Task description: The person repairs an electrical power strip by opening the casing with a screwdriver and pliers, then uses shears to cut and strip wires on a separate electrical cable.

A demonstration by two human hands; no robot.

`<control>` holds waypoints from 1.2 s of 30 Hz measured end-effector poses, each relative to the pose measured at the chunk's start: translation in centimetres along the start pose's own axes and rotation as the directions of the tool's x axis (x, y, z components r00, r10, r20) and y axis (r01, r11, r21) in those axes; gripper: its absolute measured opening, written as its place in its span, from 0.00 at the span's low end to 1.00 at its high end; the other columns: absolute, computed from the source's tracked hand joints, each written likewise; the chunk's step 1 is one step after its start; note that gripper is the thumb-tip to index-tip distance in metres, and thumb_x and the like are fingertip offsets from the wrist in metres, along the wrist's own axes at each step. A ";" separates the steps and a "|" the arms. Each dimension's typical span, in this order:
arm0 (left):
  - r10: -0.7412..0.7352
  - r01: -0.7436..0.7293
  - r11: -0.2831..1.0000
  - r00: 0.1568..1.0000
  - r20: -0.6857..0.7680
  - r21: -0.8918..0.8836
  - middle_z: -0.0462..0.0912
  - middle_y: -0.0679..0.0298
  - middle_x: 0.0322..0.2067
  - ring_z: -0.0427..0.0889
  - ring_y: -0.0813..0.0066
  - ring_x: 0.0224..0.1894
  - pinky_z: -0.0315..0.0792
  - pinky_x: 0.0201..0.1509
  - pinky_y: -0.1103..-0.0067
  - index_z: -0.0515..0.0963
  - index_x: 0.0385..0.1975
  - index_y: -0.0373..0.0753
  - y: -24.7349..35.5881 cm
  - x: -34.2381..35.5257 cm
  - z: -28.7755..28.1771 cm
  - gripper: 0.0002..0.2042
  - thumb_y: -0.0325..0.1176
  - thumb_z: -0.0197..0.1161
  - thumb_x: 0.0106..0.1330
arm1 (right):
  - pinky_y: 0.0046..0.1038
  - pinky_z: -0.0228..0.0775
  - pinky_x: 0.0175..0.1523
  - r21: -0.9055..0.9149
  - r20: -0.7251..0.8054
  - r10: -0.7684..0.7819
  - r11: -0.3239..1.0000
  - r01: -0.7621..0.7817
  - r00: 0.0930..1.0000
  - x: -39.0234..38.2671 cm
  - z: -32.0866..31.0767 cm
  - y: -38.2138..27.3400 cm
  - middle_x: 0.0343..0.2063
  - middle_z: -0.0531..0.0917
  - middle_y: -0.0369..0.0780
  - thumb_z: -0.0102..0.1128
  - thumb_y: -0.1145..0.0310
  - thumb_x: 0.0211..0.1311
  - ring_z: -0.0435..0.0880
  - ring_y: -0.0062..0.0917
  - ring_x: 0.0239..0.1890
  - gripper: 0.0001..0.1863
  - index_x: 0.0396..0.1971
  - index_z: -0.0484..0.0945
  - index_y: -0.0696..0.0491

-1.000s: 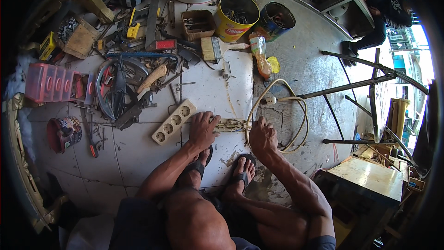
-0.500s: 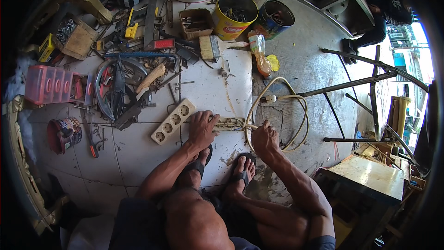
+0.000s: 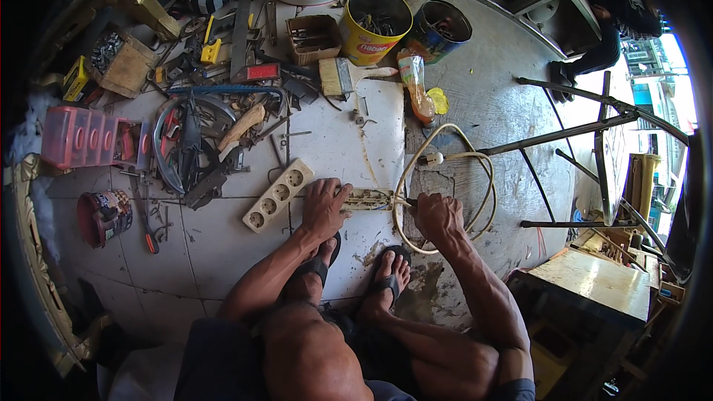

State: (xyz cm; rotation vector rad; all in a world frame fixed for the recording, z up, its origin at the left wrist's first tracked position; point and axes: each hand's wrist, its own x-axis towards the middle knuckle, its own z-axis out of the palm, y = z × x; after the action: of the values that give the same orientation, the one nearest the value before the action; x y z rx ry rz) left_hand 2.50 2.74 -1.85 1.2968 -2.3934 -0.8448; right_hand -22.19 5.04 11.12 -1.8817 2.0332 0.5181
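Observation:
My left hand (image 3: 324, 208) is closed on the left end of an opened, cream power-strip housing (image 3: 368, 199) lying crosswise on the tiles, with inner parts exposed. My right hand (image 3: 440, 219) is closed on a thin dark tool (image 3: 411, 202) at the housing's right end, beside the cable entry; the tool's type is unclear. A cream cable (image 3: 492, 197) lies in loops around my right hand, with its plug (image 3: 433, 159) above. A four-socket cream piece (image 3: 276, 197) lies slanted to the left of my left hand, sockets facing up.
Tools and scraps (image 3: 223, 141), plastic drawers (image 3: 74, 134), tins (image 3: 375, 22) and a brush (image 3: 336, 76) lie ahead and left. A metal frame (image 3: 557, 135) stands right, a person (image 3: 616, 22) beyond it. A bench (image 3: 579, 278) is at lower right, my sandalled feet (image 3: 390, 282) below my hands.
My right hand has shifted rightward, away from the housing, and the dark tool shows more clearly. The cable loop has moved slightly. My left hand stays on the housing.

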 end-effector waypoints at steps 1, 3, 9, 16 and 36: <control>0.000 0.000 1.000 1.000 0.002 0.002 0.74 0.61 0.48 0.70 0.60 0.53 0.63 0.60 0.62 0.76 0.56 0.44 0.0 0.1 0.0 0.31 0.40 0.78 0.51 | 0.41 0.78 0.32 -0.001 0.000 -0.008 1.000 0.008 1.000 0.0 -0.1 -0.1 0.26 0.87 0.49 0.56 0.63 0.62 0.88 0.41 0.27 0.13 0.25 0.87 0.53; 0.001 -0.001 1.000 1.000 0.005 0.004 0.74 0.61 0.48 0.70 0.60 0.53 0.63 0.60 0.62 0.76 0.57 0.44 0.0 0.1 -0.1 0.31 0.41 0.77 0.51 | 0.41 0.78 0.33 0.012 0.003 -0.009 1.000 0.009 1.000 0.0 0.0 -0.3 0.26 0.87 0.49 0.56 0.63 0.62 0.88 0.40 0.27 0.14 0.26 0.87 0.53; -0.002 0.002 1.000 1.000 0.009 0.019 0.74 0.61 0.49 0.70 0.60 0.54 0.63 0.60 0.62 0.76 0.57 0.45 0.1 0.0 -0.4 0.31 0.41 0.78 0.51 | 0.41 0.78 0.33 0.016 0.034 0.003 1.000 -0.004 0.999 0.1 0.1 -0.7 0.26 0.87 0.48 0.55 0.62 0.63 0.88 0.40 0.27 0.15 0.25 0.87 0.52; -0.005 0.005 1.000 1.000 0.008 0.000 0.73 0.61 0.49 0.70 0.58 0.54 0.63 0.60 0.61 0.76 0.56 0.45 0.0 0.1 -0.2 0.31 0.40 0.79 0.49 | 0.40 0.78 0.33 -0.033 0.055 0.012 0.999 -0.010 0.998 0.4 0.5 -0.5 0.26 0.87 0.47 0.53 0.61 0.64 0.88 0.38 0.27 0.17 0.25 0.87 0.52; 0.000 0.000 1.000 1.000 0.003 -0.026 0.73 0.61 0.49 0.69 0.57 0.55 0.63 0.60 0.60 0.76 0.56 0.45 0.0 -0.1 0.2 0.32 0.39 0.79 0.48 | 0.42 0.79 0.46 0.002 0.053 0.038 0.999 -0.038 0.998 1.2 0.0 -2.9 0.41 0.80 0.48 0.57 0.66 0.64 0.82 0.42 0.46 0.12 0.37 0.82 0.58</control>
State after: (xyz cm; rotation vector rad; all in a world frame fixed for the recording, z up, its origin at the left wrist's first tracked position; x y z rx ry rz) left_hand 2.42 2.88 -1.98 1.2869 -2.3767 -0.8750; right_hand -19.41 3.79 10.42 -1.8113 2.0383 0.5679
